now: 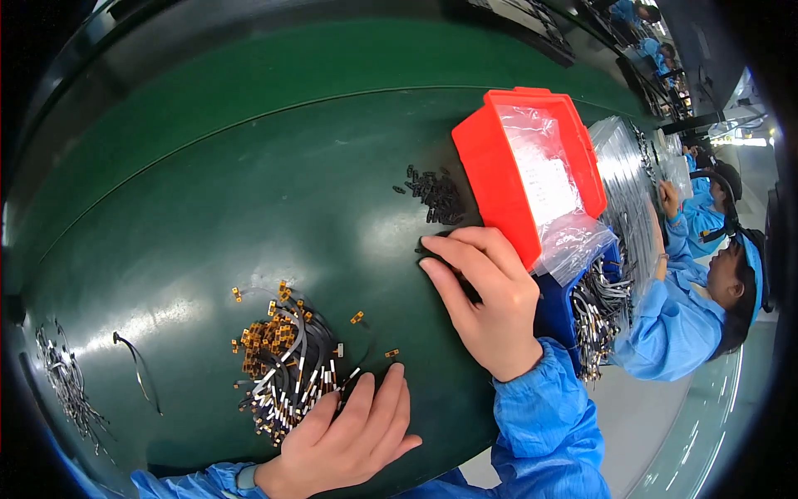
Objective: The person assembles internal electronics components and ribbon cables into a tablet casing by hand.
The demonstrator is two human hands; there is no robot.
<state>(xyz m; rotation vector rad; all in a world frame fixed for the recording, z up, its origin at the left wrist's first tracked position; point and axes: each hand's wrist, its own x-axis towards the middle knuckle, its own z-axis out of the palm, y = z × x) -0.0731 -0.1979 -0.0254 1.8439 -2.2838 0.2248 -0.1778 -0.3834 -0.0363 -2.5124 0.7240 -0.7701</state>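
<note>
My left hand (349, 432) lies palm down on the table, fingers stretched out, at the right edge of a heap of short cables (287, 358) with orange-brown connector ends and white bands. Just past its fingertips are two loose orange connector ends (391, 354); their cables run toward the hand, and what lies under the palm is hidden. Thumb and forefinger of my right hand (490, 299) come together around a small black piece (421, 247), mostly covered by the fingers. A small pile of similar black pieces (436, 198) sits just beyond that hand.
A red bin (499, 175) with clear plastic bags stands at the right, beside a blue bin (555, 312) of cables. More thin cables (66, 378) and one single cable (137, 366) lie far left. A co-worker in blue (677, 316) works at the right.
</note>
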